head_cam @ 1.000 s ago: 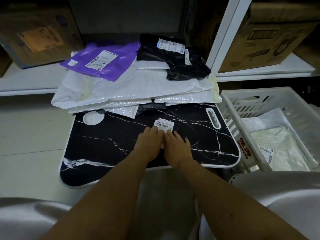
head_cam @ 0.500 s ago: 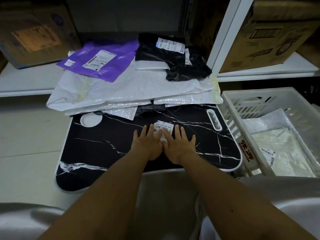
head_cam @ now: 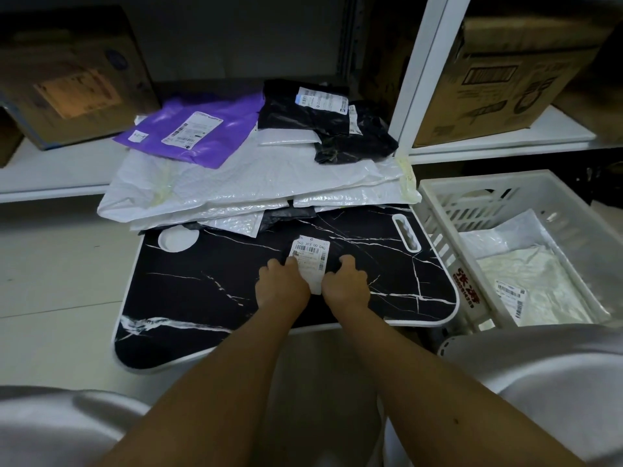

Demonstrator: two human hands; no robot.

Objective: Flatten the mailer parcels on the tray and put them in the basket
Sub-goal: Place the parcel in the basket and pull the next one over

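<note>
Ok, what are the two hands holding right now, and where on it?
A black mailer parcel with a white label; left hand and right hand grip it either side of the label, fingers curled.

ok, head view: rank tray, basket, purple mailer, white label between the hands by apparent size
1. Tray, largest.
2. Basket; cut off at the right edge, so its full extent is unsure.
3. Purple mailer; it lies farther back, so it may look smaller than it is.
4. White label, smallest.
</note>
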